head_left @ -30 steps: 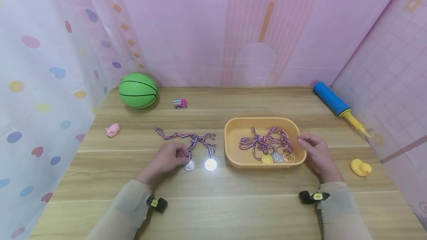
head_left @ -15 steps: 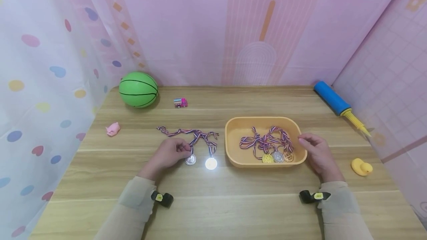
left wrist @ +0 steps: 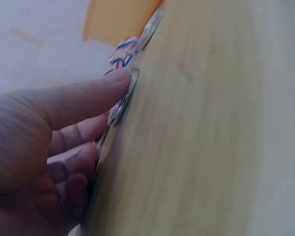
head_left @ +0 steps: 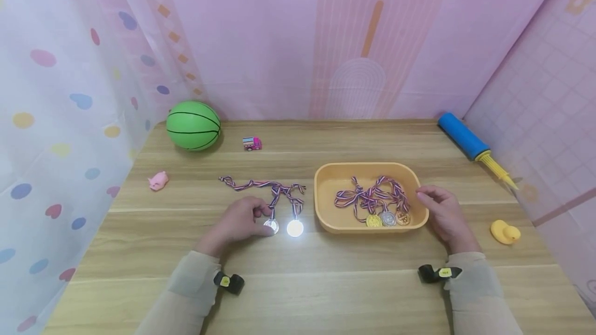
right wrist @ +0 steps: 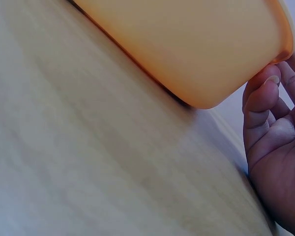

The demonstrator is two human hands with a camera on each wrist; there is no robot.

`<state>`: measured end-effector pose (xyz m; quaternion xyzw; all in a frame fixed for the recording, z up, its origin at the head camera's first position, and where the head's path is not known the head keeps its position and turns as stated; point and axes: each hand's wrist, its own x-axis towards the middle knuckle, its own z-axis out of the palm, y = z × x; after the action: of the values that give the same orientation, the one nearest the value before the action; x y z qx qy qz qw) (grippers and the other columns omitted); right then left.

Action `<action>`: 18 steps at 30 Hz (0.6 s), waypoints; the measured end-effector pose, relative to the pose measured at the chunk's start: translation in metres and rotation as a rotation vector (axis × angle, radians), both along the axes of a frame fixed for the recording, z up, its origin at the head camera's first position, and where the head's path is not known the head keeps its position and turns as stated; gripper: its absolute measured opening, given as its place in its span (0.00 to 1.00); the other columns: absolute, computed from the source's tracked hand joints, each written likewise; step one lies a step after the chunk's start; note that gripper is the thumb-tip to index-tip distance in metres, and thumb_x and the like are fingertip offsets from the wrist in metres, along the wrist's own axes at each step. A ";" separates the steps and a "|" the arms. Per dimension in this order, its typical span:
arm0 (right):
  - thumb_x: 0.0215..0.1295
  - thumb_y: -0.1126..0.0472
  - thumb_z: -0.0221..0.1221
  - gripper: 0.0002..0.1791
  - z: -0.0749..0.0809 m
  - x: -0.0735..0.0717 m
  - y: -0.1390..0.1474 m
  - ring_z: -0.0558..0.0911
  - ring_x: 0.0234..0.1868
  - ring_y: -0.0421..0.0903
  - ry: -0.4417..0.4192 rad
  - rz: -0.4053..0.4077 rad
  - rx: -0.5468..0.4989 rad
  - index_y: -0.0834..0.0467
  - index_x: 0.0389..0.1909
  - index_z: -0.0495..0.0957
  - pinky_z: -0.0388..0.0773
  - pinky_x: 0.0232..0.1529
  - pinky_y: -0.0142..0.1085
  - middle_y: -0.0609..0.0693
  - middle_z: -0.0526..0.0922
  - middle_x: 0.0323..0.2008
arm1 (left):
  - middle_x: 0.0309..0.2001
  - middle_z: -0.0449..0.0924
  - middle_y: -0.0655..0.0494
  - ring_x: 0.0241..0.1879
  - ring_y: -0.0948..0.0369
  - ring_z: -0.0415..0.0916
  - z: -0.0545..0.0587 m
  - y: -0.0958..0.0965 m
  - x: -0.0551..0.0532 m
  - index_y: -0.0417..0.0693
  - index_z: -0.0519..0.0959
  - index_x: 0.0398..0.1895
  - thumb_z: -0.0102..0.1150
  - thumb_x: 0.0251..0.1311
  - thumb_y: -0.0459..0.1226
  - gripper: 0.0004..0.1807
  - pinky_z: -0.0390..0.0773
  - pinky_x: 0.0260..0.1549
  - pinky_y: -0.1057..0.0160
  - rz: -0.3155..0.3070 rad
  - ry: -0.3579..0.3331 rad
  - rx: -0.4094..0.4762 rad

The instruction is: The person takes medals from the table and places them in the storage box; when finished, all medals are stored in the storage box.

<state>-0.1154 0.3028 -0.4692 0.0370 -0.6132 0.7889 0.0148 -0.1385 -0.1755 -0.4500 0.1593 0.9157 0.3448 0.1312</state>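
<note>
A silver medal (head_left: 271, 227) on a striped ribbon lies on the table, its face partly covered by the thumb of my left hand (head_left: 239, 219). The thumb is stretched straight across it, and the other fingers bend loosely near the ribbon. Just to the right, a second medal (head_left: 295, 228) shines with glare. Their ribbons spread behind them. My right hand (head_left: 442, 213) rests its thumb and fingertips against the outside of the orange tub (head_left: 326, 218), near its right rim. Inside lie a gold medal (head_left: 373, 221), a silver one (head_left: 388, 218) and a bronze one (head_left: 403, 218) with tangled ribbons.
At the back left are a green ball (head_left: 193, 125) and a small toy truck (head_left: 252, 143); a pink pig (head_left: 158, 181) lies nearer the left edge. A blue and yellow hand pump (head_left: 470, 141) and a yellow duck (head_left: 505, 232) are on the right.
The left silver medal has shifted slightly right, closer to the shining one. My left thumb has moved from its ribbon down onto the medal. My right hand has stayed at the tub.
</note>
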 end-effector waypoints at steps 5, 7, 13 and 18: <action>0.67 0.71 0.55 0.09 0.000 0.000 0.000 0.76 0.46 0.41 -0.001 -0.002 0.008 0.58 0.38 0.83 0.77 0.46 0.28 0.46 0.81 0.41 | 0.32 0.73 0.57 0.33 0.59 0.67 0.001 0.003 0.002 0.52 0.81 0.34 0.79 0.37 0.45 0.20 0.70 0.35 0.60 0.027 0.003 -0.025; 0.67 0.71 0.55 0.09 0.000 0.000 0.000 0.76 0.46 0.41 0.000 -0.004 0.006 0.57 0.38 0.84 0.77 0.46 0.28 0.46 0.81 0.41 | 0.32 0.73 0.57 0.34 0.59 0.68 0.002 0.004 0.003 0.52 0.81 0.35 0.78 0.39 0.43 0.19 0.71 0.35 0.60 0.044 -0.017 -0.017; 0.66 0.71 0.56 0.08 0.000 0.001 -0.001 0.76 0.45 0.41 0.008 -0.013 0.004 0.58 0.37 0.83 0.77 0.45 0.28 0.46 0.81 0.40 | 0.33 0.74 0.57 0.34 0.59 0.68 0.005 0.003 0.004 0.51 0.82 0.36 0.76 0.42 0.38 0.16 0.71 0.37 0.60 0.047 -0.040 0.005; 0.66 0.71 0.56 0.08 0.000 0.000 -0.002 0.76 0.45 0.41 0.016 -0.011 0.003 0.60 0.38 0.83 0.77 0.45 0.28 0.46 0.81 0.40 | 0.33 0.74 0.57 0.33 0.58 0.69 0.006 0.000 0.004 0.49 0.81 0.36 0.75 0.43 0.34 0.16 0.72 0.36 0.60 0.033 -0.068 0.022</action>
<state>-0.1151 0.3010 -0.4691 0.0399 -0.6145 0.7875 0.0237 -0.1348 -0.1756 -0.4437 0.1340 0.9094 0.3621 0.1548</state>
